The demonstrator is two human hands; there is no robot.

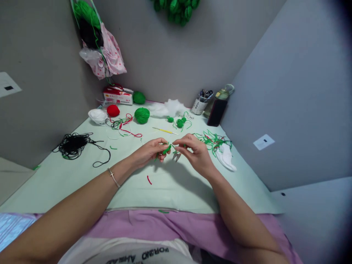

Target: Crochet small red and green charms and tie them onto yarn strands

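My left hand (150,150) is closed on a small green crocheted piece (166,149), held just above the table at the centre. A thin green yarn end (172,146) runs from the piece towards my right hand (197,153), whose thumb and index finger pinch it. Below these fingers, the blades of small scissors (176,157) point down towards me; their handles are mostly hidden in my right hand. A yellow crochet hook (165,131) lies behind my hands. Small green stuffed pieces (180,123) with loose tails rest farther back.
Black yarn (73,145) lies left, with white (98,116), red (113,110) and green (142,115) balls behind. White stuffing (173,108), a pen cup (199,105) and a phone (217,112) stand along the back. Yarn scraps (213,141) are heaped right.
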